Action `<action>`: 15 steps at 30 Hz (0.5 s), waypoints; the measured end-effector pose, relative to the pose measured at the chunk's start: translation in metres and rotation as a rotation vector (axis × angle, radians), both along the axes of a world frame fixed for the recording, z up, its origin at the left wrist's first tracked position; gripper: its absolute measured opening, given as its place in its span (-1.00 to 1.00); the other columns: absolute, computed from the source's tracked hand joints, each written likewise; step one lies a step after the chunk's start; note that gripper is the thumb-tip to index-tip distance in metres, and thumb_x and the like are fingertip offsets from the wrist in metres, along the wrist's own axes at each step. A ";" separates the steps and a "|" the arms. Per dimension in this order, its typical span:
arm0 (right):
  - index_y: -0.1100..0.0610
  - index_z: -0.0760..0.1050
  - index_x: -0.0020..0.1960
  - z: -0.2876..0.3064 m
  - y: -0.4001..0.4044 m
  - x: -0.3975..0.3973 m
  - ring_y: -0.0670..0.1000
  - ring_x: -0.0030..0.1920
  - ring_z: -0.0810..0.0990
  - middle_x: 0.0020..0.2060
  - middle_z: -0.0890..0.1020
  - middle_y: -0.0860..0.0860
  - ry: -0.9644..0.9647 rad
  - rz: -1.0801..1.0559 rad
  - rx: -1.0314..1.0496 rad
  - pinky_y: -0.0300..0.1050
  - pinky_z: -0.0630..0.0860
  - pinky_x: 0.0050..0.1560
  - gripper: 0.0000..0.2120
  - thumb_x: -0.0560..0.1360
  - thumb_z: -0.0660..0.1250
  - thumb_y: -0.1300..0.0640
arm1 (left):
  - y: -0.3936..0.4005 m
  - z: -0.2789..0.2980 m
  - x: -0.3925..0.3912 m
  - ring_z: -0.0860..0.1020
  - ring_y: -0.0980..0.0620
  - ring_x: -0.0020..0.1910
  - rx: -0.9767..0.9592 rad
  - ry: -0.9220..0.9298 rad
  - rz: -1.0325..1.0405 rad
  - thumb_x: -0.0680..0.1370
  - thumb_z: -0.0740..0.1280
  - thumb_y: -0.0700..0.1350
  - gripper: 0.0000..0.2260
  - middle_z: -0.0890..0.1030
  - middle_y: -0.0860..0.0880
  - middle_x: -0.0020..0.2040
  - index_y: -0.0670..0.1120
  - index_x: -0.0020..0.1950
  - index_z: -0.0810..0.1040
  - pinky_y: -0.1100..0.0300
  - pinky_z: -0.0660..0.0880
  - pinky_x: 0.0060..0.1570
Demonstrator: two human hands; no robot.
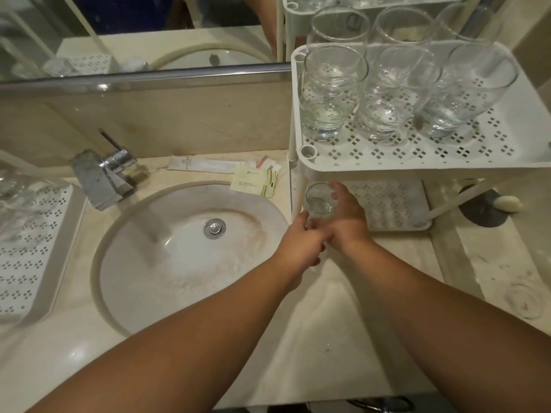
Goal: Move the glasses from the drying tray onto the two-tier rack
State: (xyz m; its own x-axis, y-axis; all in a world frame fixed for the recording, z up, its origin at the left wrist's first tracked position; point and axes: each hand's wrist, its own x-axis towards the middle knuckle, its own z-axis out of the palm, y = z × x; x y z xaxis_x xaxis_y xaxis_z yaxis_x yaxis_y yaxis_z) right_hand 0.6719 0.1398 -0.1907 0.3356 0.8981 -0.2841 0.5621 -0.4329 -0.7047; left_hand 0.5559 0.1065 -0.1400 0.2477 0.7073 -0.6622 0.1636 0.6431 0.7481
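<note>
My right hand (346, 217) grips a glass (319, 201) at the front left corner of the lower tier of the two-tier rack (417, 163). My left hand (301, 244) touches the glass base with loosely curled fingers (grip not confirmed). The upper tier holds three upright glasses (396, 93). The drying tray (38, 257) sits at far left on the beige stone worktop (313, 338). Between them: white sink (190, 254), chrome tap (104, 177), mirror (134, 34) on the wall.
</note>
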 end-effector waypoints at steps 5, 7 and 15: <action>-0.05 0.15 0.51 0.002 -0.003 -0.005 0.11 0.33 0.40 0.36 0.38 0.11 -0.065 0.034 -0.018 -0.11 0.39 0.19 -0.11 0.32 0.55 0.09 | -0.002 0.004 -0.004 0.52 0.01 -0.07 -0.024 0.012 -0.028 0.53 0.34 -0.08 -0.41 0.56 0.04 0.13 0.00 0.54 0.27 0.13 0.45 -0.15; -0.07 0.10 0.54 0.004 -0.006 -0.006 0.12 0.34 0.38 0.39 0.32 0.13 -0.081 0.033 -0.046 -0.17 0.32 0.11 -0.08 0.33 0.54 0.06 | -0.005 0.006 -0.007 0.51 0.01 -0.06 -0.029 0.011 -0.035 0.52 0.34 -0.09 -0.46 0.55 0.03 0.06 -0.01 0.50 0.32 0.14 0.44 -0.15; 0.06 0.21 0.52 0.032 -0.041 -0.024 0.08 0.28 0.44 0.40 0.28 0.16 -0.045 -0.121 0.121 -0.22 0.39 0.15 -0.18 0.38 0.55 0.12 | -0.012 0.015 -0.038 0.61 -0.01 0.04 -0.046 0.019 0.016 0.51 0.39 -0.02 -0.50 0.58 0.01 0.14 0.01 0.44 0.42 0.11 0.55 -0.06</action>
State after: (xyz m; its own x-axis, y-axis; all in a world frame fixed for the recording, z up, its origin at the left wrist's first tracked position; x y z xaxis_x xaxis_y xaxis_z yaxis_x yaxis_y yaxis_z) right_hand 0.6476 0.0984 -0.1585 0.4534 0.8770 -0.1589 0.5428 -0.4131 -0.7313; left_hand 0.5180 0.0946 -0.1246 0.2240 0.6793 -0.6988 0.1670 0.6797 0.7143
